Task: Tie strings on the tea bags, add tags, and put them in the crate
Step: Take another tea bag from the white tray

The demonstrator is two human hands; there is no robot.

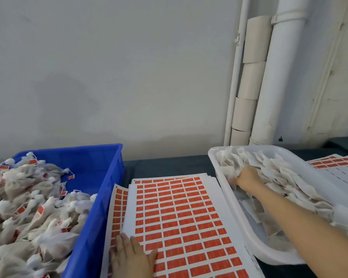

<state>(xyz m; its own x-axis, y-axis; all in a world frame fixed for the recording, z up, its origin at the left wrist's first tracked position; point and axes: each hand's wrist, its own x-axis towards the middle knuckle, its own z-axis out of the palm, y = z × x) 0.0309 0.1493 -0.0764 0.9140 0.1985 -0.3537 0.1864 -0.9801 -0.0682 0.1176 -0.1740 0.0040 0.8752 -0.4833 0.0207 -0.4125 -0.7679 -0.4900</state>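
Blue crate [107,173] holds tagged tea bags [28,207]; white tray [237,213] holds untied ones [289,177].

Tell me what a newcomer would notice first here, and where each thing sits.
The sheet of orange tags lies front and centre, with the left hand resting flat on its near left corner. To its left stands the blue crate, heaped with tagged tea bags. To its right, the white tray holds loose tea bags, and the right hand reaches in among them.
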